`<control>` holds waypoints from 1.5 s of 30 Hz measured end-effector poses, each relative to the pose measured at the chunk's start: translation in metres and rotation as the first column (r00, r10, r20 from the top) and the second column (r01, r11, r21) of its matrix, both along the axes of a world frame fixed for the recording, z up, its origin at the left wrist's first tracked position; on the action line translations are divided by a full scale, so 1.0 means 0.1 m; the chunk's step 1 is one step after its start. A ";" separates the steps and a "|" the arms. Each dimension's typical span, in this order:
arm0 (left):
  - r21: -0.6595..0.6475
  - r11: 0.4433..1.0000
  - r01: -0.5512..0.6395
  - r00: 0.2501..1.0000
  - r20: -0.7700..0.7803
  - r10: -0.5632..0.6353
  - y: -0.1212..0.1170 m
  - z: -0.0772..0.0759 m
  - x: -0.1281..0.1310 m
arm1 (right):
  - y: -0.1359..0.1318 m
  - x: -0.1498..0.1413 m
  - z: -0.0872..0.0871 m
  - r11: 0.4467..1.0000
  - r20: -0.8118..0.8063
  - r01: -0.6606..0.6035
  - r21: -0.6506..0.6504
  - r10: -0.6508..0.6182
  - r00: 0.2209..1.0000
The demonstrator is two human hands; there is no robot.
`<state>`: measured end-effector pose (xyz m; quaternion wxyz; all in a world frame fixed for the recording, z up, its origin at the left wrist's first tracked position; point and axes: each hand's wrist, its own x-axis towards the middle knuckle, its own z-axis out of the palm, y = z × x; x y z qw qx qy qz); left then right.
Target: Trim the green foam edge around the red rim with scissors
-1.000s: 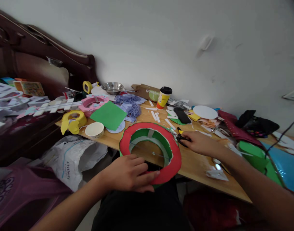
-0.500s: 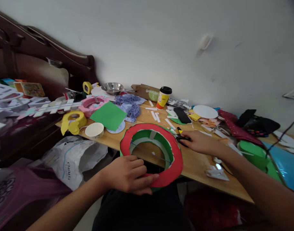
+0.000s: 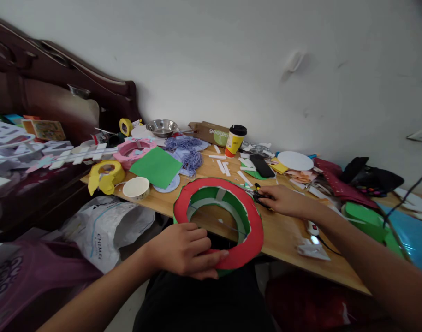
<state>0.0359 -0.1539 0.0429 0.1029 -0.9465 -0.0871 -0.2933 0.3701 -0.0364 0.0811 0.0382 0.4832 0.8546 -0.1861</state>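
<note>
A left hand [image 3: 185,251] pinches the near rim of a red-and-green paper ring [image 3: 251,235], apparently to steady it, tilted above the near edge of a light-brown wooden table [image 3: 283,242]. At the ring's far right side, a right hand [image 3: 283,200] grips black-handled metal scissors [image 3: 261,197], blades angled toward the red border, seemingly to reach its outer edge. White paper strips [image 3: 223,167] lie beyond, beside a yellow-and-red cup [image 3: 233,144] with a black lid.
</note>
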 end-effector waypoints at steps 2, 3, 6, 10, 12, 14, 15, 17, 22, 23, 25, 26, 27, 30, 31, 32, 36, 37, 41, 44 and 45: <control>0.008 1.000 0.000 1.000 -0.002 0.000 0.00 0.00 0.00 | 0.02 0.00 -0.01 1.000 -0.006 -0.001 -0.013 0.001 1.000; 0.008 1.000 -0.001 1.000 -0.005 0.001 0.01 0.00 0.00 | 0.03 0.00 -0.01 1.000 -0.008 -0.006 -0.024 0.006 1.000; -0.003 1.000 -0.001 1.000 -0.014 0.001 0.01 0.00 -0.01 | 0.08 0.00 0.00 0.998 -0.008 -0.022 -0.051 0.021 1.000; -0.007 1.000 -0.001 1.000 -0.017 0.001 0.02 0.00 -0.01 | 0.16 0.00 0.02 0.996 -0.006 -0.065 -0.064 0.065 0.998; 0.000 1.000 -0.004 1.000 -0.022 0.004 0.02 0.01 -0.01 | 0.20 0.01 0.01 0.994 0.002 -0.093 -0.059 0.094 0.996; 0.005 1.000 -0.006 1.000 -0.022 0.006 0.02 0.01 -0.01 | 0.25 0.02 0.00 0.993 0.032 -0.108 -0.049 0.109 0.993; 0.005 1.000 -0.005 1.000 -0.021 0.006 0.03 0.01 -0.01 | 0.27 0.03 -0.01 0.993 0.049 -0.108 -0.044 0.110 0.993; 0.004 1.000 -0.002 1.000 -0.020 0.002 0.03 0.01 -0.01 | 0.31 0.06 -0.02 0.994 0.080 -0.099 -0.037 0.101 0.992; -0.012 1.000 0.001 1.000 -0.020 -0.001 0.03 0.00 -0.02 | 0.35 0.10 -0.01 0.994 0.128 -0.102 -0.034 0.105 0.986; -0.016 1.000 0.001 1.000 -0.019 -0.001 0.03 0.00 -0.02 | 0.35 0.10 -0.01 0.994 0.127 -0.105 -0.030 0.108 0.986; -0.017 1.000 0.003 1.000 -0.018 -0.004 0.03 -0.01 -0.03 | 0.33 0.08 0.01 0.994 0.118 -0.109 -0.023 0.111 0.987; -0.017 1.000 0.005 1.000 -0.018 -0.005 0.03 -0.01 -0.03 | 0.32 0.06 0.02 0.994 0.114 -0.110 -0.025 0.112 0.987; -0.017 1.000 0.006 1.000 -0.018 -0.006 0.03 -0.01 -0.03 | 0.31 0.05 0.03 0.994 0.112 -0.109 -0.026 0.111 0.987; -0.032 0.999 -0.002 1.000 -0.026 0.001 0.03 -0.01 -0.02 | 0.30 0.02 0.03 0.994 0.109 -0.104 -0.023 0.106 0.988; -0.038 0.999 -0.008 0.999 -0.031 0.007 0.03 -0.01 -0.02 | 0.29 0.02 0.03 0.994 0.106 -0.104 -0.016 0.105 0.989; -0.042 0.999 -0.011 0.999 -0.034 0.009 0.03 -0.01 -0.02 | 0.29 0.02 0.02 0.994 0.102 -0.106 -0.008 0.107 0.989; -0.049 0.999 0.000 1.000 -0.031 -0.001 0.03 -0.01 -0.03 | 0.30 0.03 0.01 0.994 0.112 -0.110 0.012 0.108 0.988; -0.049 0.999 0.003 1.000 -0.031 -0.004 0.03 -0.01 -0.04 | 0.30 0.03 0.01 0.994 0.122 -0.106 0.011 0.104 0.987; -0.045 0.999 0.017 1.000 -0.025 -0.018 0.04 -0.03 -0.03 | 0.32 0.00 0.03 0.995 0.138 -0.103 0.003 0.101 0.985; -0.044 0.999 0.028 1.000 -0.012 -0.028 0.05 -0.03 -0.03 | 0.35 -0.01 0.03 0.994 0.129 -0.106 0.008 0.104 0.986; -0.044 0.999 0.029 0.999 -0.012 -0.030 0.05 -0.03 -0.03 | 0.37 -0.01 0.03 0.994 0.121 -0.107 0.007 0.106 0.987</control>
